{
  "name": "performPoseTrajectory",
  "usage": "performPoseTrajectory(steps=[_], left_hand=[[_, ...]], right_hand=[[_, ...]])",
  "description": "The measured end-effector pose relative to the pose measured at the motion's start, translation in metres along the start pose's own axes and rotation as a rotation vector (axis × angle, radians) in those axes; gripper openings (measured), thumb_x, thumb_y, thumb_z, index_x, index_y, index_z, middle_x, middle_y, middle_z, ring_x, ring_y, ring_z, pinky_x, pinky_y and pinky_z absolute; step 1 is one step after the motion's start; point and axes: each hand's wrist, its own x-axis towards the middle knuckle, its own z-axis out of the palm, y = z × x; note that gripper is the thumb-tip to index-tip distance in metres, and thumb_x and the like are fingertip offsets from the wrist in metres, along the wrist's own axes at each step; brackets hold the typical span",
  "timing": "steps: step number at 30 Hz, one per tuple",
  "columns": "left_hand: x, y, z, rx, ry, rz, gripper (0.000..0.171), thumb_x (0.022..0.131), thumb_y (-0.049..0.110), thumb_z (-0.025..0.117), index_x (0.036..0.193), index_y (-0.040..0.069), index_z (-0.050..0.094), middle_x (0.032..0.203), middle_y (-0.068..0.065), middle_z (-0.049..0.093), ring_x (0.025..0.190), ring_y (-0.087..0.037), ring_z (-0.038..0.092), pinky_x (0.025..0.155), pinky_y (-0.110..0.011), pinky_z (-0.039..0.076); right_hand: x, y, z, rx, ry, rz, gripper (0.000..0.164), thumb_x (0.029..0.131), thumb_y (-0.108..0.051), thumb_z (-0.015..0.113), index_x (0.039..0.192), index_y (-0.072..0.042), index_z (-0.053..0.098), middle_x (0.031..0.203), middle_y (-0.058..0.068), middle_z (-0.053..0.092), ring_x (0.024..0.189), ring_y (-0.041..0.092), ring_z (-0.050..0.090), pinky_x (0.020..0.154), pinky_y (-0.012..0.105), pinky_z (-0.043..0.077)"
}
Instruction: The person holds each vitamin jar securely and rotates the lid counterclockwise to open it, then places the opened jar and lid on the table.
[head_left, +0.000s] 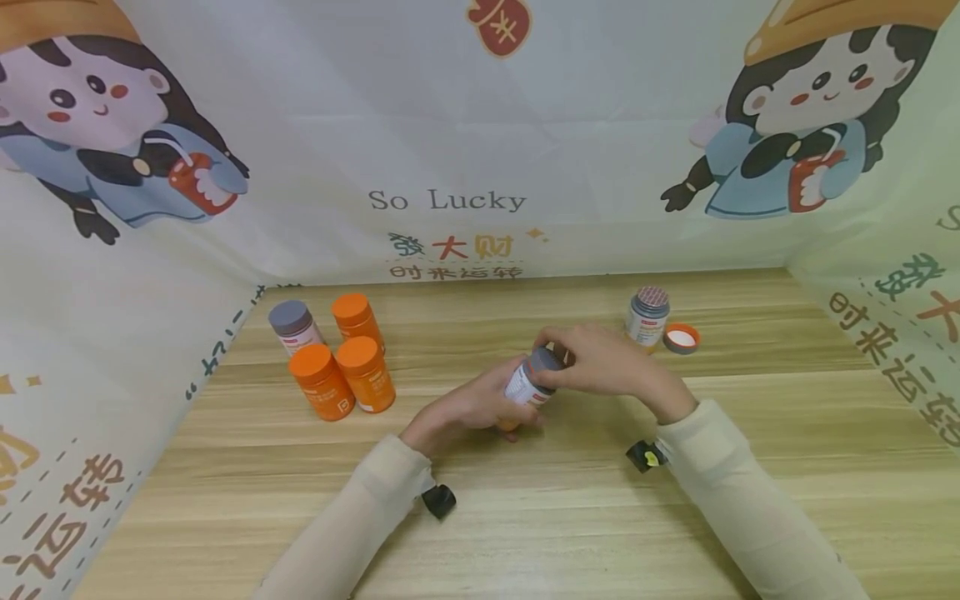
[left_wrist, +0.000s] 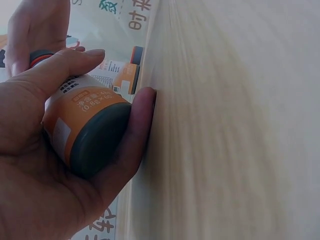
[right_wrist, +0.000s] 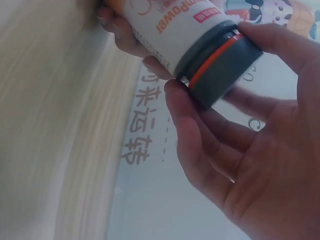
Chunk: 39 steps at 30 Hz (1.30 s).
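My left hand (head_left: pixel 483 402) grips a tilted pill bottle (head_left: pixel 522 388) around its body, above the table. In the left wrist view, its orange lower label and dark base (left_wrist: pixel 101 140) show between thumb and fingers. My right hand (head_left: pixel 603 358) pinches the grey cap (head_left: pixel 543 363) between thumb and fingers. Seen from the right wrist, an orange ring (right_wrist: pixel 214 62) runs round the cap's lower edge, with a narrow gap between it and the bottle's grey neck. Whether the cap's threads still engage is hidden.
An uncapped bottle (head_left: pixel 648 317) with a patterned seal stands at back right, beside an upturned cap (head_left: pixel 682 338) with a white inside. At back left stand a grey-capped bottle (head_left: pixel 296 327) and three orange bottles (head_left: pixel 322 383). Printed cloth (head_left: pixel 450 125) walls the wooden table (head_left: pixel 525 517).
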Motion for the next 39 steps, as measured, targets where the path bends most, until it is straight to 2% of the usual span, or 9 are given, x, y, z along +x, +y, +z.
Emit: performPoseTrajectory(steps=[5,13,22,24,27,30,32,36,39], left_hand=[[0.001,-0.001,-0.001,-0.006,-0.016,0.026,0.056,0.080,-0.002,0.062,0.130,0.016,0.043,0.111,-0.019,0.053,0.082,-0.021,0.062,0.051,-0.033,0.054],[0.000,-0.001,-0.003,0.006,0.009,0.019,0.055,0.080,-0.001,0.067,0.128,0.017,0.046,0.107,-0.010,0.052,0.083,-0.021,0.057,0.052,-0.036,0.056],[-0.001,0.000,-0.002,-0.001,0.018,0.006,0.059,0.078,-0.001,0.068,0.129,0.018,0.046,0.109,-0.010,0.053,0.084,-0.021,0.058,0.053,-0.038,0.056],[-0.001,0.000,-0.002,0.000,0.016,0.009,0.058,0.078,-0.001,0.068,0.129,0.017,0.046,0.108,-0.010,0.054,0.083,-0.020,0.058,0.052,-0.038,0.056],[-0.001,-0.001,-0.002,-0.004,0.011,0.011,0.055,0.078,-0.001,0.068,0.126,0.014,0.047,0.105,-0.009,0.054,0.080,-0.019,0.057,0.051,-0.037,0.056],[-0.001,-0.001,-0.001,-0.004,0.007,0.003,0.051,0.080,-0.001,0.068,0.124,0.014,0.046,0.105,-0.012,0.056,0.079,-0.019,0.059,0.050,-0.035,0.054],[-0.002,0.000,-0.001,0.004,0.010,-0.004,0.051,0.081,0.000,0.069,0.124,0.015,0.046,0.107,-0.015,0.056,0.079,-0.019,0.058,0.051,-0.033,0.054],[-0.002,0.002,0.001,0.046,0.016,-0.004,0.052,0.082,0.003,0.069,0.126,0.016,0.045,0.110,-0.020,0.057,0.079,-0.018,0.057,0.051,-0.033,0.054],[-0.001,0.002,0.001,0.060,0.017,0.002,0.051,0.081,0.003,0.069,0.124,0.014,0.045,0.110,-0.020,0.057,0.079,-0.018,0.057,0.051,-0.033,0.054]], right_hand=[[-0.001,0.003,-0.003,0.019,-0.011,-0.109,0.034,0.081,-0.033,0.071,0.113,-0.027,0.062,0.099,-0.007,0.067,0.080,0.010,0.060,0.068,0.026,0.050],[0.000,0.002,-0.008,0.109,-0.059,-0.248,0.047,0.074,-0.004,0.070,0.116,-0.023,0.061,0.112,-0.007,0.064,0.094,0.012,0.061,0.076,0.030,0.056],[-0.002,0.003,-0.007,0.127,-0.061,-0.271,0.049,0.073,0.003,0.069,0.116,-0.021,0.061,0.118,-0.005,0.062,0.102,0.014,0.059,0.080,0.031,0.056],[-0.002,0.003,-0.006,0.142,-0.072,-0.266,0.049,0.074,-0.002,0.073,0.118,-0.020,0.061,0.119,-0.004,0.062,0.102,0.015,0.059,0.079,0.033,0.056],[-0.003,0.002,-0.004,0.139,-0.085,-0.219,0.048,0.080,-0.022,0.077,0.124,-0.020,0.058,0.121,-0.003,0.061,0.099,0.015,0.058,0.077,0.034,0.055],[-0.001,0.000,-0.001,0.102,-0.071,-0.112,0.047,0.087,-0.048,0.066,0.123,-0.019,0.057,0.114,-0.005,0.062,0.093,0.013,0.058,0.075,0.030,0.051],[0.000,0.000,0.001,0.084,-0.066,-0.014,0.045,0.089,-0.058,0.056,0.113,-0.019,0.060,0.102,-0.005,0.065,0.083,0.011,0.060,0.068,0.029,0.050],[0.001,-0.001,0.002,0.104,-0.093,0.097,0.041,0.091,-0.057,0.053,0.095,-0.018,0.061,0.079,-0.002,0.064,0.064,0.013,0.062,0.055,0.029,0.049],[0.000,-0.001,0.000,0.118,-0.103,0.076,0.033,0.089,-0.049,0.059,0.098,-0.018,0.062,0.079,-0.003,0.064,0.065,0.013,0.061,0.056,0.029,0.049]])
